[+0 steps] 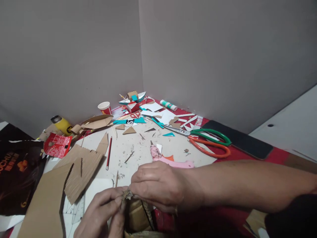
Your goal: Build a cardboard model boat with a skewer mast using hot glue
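At the near edge, both my hands meet at the rim of a cardboard piece [137,216] with curved walls, partly hidden below the frame. My left hand [102,208] pinches its upper edge between thumb and fingers. My right hand [158,185] is closed at the same spot, its fingertips against the torn edge and touching the left fingers. Just beyond the right hand lies a pink hot glue gun [156,153], its nozzle pointing away and its body partly covered by the hand. A pencil [109,153] lies on the white board to the left.
Large scissors [210,140] with green and orange handles lie right, beside a black phone [237,138]. Cardboard sheets [47,195] cover the left. A yellow bottle [61,125], a paper cup [104,107], a glue stick [168,105] and paper scraps stand or lie toward the wall corner.
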